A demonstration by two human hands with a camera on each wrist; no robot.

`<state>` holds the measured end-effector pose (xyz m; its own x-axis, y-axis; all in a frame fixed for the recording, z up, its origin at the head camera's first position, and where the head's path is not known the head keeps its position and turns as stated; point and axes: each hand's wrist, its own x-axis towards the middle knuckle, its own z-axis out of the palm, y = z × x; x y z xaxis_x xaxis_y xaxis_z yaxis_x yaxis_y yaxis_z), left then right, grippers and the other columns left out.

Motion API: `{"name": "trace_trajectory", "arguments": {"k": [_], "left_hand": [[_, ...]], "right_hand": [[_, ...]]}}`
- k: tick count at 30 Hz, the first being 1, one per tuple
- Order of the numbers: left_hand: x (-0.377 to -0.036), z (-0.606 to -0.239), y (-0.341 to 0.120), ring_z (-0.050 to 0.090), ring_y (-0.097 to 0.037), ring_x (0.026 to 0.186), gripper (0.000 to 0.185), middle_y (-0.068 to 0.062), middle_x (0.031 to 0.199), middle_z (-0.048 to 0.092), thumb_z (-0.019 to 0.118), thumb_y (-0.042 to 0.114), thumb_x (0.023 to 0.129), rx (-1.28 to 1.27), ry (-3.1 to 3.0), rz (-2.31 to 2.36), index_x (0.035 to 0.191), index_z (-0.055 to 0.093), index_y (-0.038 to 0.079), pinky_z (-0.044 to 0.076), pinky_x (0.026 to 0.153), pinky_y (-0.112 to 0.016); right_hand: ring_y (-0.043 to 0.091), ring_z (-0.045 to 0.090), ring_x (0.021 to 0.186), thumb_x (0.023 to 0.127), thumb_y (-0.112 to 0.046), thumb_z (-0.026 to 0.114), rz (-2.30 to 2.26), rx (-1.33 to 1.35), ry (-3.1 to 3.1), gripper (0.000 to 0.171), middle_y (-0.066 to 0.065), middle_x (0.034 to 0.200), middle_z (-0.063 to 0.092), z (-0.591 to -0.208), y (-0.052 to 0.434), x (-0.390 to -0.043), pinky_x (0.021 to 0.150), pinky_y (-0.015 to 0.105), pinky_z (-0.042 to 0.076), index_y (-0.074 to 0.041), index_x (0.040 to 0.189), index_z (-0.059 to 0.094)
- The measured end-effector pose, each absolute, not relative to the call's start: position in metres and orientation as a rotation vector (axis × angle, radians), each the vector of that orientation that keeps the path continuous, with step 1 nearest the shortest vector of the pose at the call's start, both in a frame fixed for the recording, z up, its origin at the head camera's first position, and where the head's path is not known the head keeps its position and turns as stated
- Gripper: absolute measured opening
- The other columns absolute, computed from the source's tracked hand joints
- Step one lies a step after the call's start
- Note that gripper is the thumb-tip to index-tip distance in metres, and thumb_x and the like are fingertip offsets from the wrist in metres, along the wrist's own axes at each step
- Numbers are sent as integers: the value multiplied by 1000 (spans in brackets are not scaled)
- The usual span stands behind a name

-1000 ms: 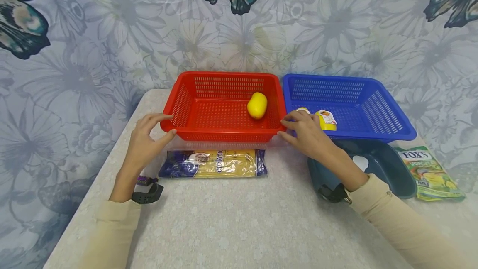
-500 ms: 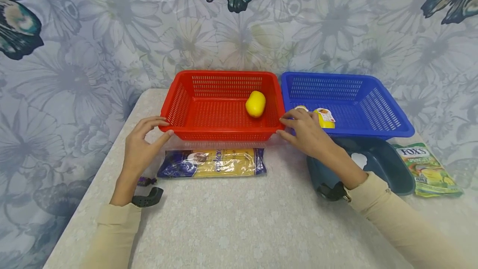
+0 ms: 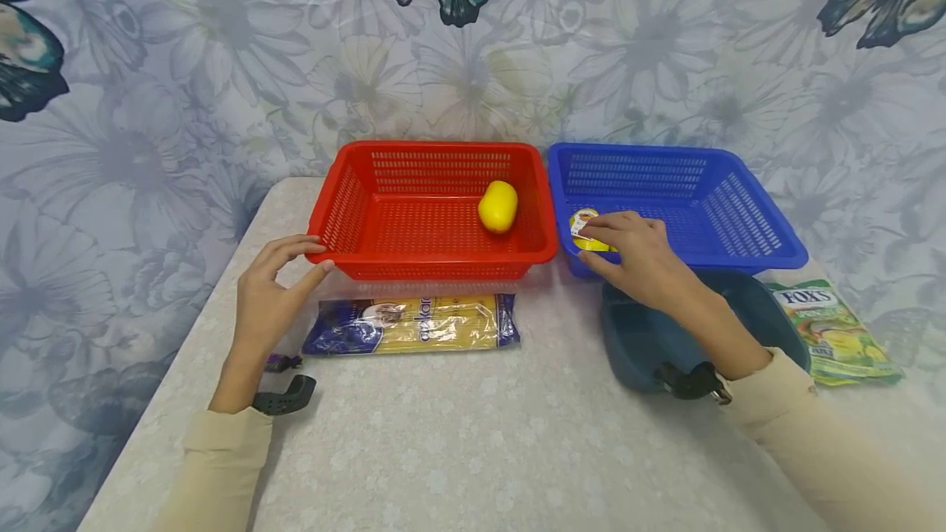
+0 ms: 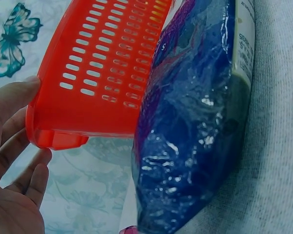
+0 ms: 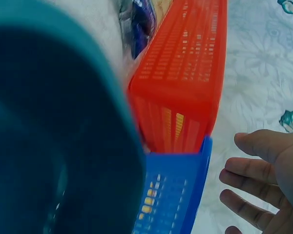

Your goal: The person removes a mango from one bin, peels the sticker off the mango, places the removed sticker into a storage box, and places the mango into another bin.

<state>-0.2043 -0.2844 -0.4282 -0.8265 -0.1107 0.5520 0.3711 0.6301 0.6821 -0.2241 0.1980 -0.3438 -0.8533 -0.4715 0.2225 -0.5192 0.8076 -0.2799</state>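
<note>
Likely basket positioning: left hand [image 3: 268,294], fingers apart, touches red basket [image 3: 414,259] near-left; right hand [image 3: 646,269], fingers spread, over blue basket [image 3: 746,212] near-left. Next probably needs rim grip.

Widest passage: near middle of the bench [image 3: 443,442], running up to the yellow-and-blue packet [image 3: 414,324], which lies crosswise before the red basket [image 3: 429,260] and bars low entry there. From above, room over that basket's left and centre floor; yellow fruit [image 3: 498,207] blocks toward its right end, left hand [image 3: 273,290] at its near left corner. Dark teal tub [image 3: 624,343], below the right wrist, obstructs low approach to the blue basket [image 3: 746,204].
</note>
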Motion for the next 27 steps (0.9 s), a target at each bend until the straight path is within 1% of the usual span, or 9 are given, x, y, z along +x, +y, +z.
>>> {"name": "trace_trajectory", "arguments": {"k": [5, 9, 15, 24, 27], "left_hand": [[-203, -427, -283, 54, -4, 120, 31, 6, 128, 64, 82, 20, 85, -176, -2300, -1140, 114, 75, 12, 39, 97, -17], [-202, -426, -282, 53, -2, 120, 31, 5, 129, 64, 82, 19, 85, -178, -2297, -1148, 115, 75, 11, 38, 97, -17], [-201, -423, -281, 53, -2, 120, 31, 2, 129, 65, 82, 16, 85, -184, -2287, -1155, 115, 75, 9, 38, 97, -17], [-202, -421, -281, 53, -1, 119, 32, 1, 129, 65, 82, 13, 85, -181, -2294, -1168, 115, 74, 8, 39, 97, -16], [-202, -420, -280, 53, -1, 119, 32, 1, 129, 65, 82, 12, 84, -185, -2293, -1171, 115, 74, 7, 39, 98, -17]], "right_hand": [[36, 47, 125, 93, -19, 72, 513, 761, -2826, 37, 17, 131, 61, -343, 215, -222, 92, 63, 29, -5, 127, 68], [37, 48, 124, 93, -18, 73, 500, 760, -2792, 35, 17, 129, 63, -342, 229, -221, 90, 63, 30, -4, 125, 69], [42, 48, 121, 92, -16, 74, 462, 772, -2765, 38, 23, 128, 61, -339, 251, -221, 85, 68, 28, 0, 126, 67], [41, 50, 122, 90, -15, 74, 420, 686, -2766, 33, 20, 124, 64, -338, 285, -221, 89, 70, 30, -3, 121, 70], [43, 51, 120, 90, -15, 75, 400, 657, -2772, 32, 21, 124, 64, -338, 296, -220, 91, 74, 29, -2, 120, 71]]}}
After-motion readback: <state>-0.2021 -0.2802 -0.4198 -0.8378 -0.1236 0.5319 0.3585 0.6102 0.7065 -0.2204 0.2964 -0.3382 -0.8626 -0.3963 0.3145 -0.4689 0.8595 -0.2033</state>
